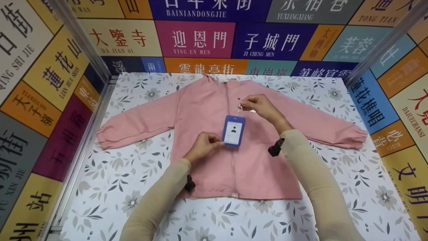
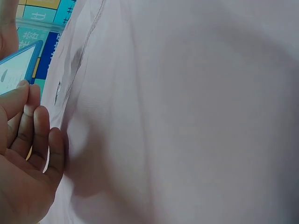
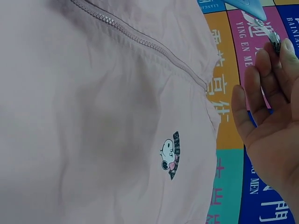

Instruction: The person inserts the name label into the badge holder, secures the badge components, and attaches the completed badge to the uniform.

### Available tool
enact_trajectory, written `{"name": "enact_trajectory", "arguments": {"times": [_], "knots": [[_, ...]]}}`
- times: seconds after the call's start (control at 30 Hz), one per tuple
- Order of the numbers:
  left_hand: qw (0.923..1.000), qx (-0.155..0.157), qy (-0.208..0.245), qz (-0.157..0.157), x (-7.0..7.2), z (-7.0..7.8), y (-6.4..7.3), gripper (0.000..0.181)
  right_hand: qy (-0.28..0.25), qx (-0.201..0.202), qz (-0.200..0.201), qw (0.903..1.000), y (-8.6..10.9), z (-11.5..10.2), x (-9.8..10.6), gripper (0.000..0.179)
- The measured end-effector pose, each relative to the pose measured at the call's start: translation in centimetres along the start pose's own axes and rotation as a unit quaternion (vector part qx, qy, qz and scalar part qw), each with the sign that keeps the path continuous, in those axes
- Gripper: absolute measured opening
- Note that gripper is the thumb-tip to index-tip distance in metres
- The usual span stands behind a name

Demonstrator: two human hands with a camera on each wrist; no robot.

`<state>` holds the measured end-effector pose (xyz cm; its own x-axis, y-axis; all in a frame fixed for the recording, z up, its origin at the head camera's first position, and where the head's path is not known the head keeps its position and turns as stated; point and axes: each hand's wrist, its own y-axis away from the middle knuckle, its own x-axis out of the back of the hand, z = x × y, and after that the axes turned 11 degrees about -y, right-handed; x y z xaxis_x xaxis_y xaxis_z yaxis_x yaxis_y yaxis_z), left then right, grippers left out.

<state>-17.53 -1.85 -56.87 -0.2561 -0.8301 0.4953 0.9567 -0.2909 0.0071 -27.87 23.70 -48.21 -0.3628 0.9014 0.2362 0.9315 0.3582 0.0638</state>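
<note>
A blue badge holder (image 1: 233, 132) with a white card and a dark figure printed on it is held above a pink zip jacket (image 1: 200, 107). My left hand (image 1: 204, 146) pinches the holder's lower left corner between thumb and fingertip, as the left wrist view also shows. Above the holder, my right hand (image 1: 262, 106) pinches its small metal clip (image 3: 275, 41), with the thumb on it in the right wrist view. The jacket lies flat, front up, its zipper (image 1: 233, 167) closed along the middle. A small cartoon print (image 3: 169, 155) shows on the jacket's chest.
The jacket's two sleeves (image 1: 140, 125) spread out to left and right on a white table (image 1: 110, 187) with a grey leaf pattern. Colourful panels (image 1: 194, 38) with Chinese lettering stand at the back and both sides, with metal posts (image 1: 80, 36) at the corners.
</note>
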Motion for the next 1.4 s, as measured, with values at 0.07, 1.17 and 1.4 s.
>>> {"name": "enact_trajectory", "arguments": {"times": [0.07,1.17,1.4], "knots": [[1.0,0.003,0.001,-0.001,0.0,0.0,0.0,0.006,0.0,-0.002,-0.009,1.0,0.0,0.0,0.0,0.041],[0.9983,0.008,-0.051,0.025,1.2,0.5,-0.5,0.01,-0.061,0.025,-0.106,0.9922,1.2,-2.2,-1.6,0.024],[0.9898,-0.066,-0.091,0.087,1.9,1.7,-1.3,0.026,-0.05,0.014,-0.111,0.9925,1.6,-2.7,-2.3,0.024]]}}
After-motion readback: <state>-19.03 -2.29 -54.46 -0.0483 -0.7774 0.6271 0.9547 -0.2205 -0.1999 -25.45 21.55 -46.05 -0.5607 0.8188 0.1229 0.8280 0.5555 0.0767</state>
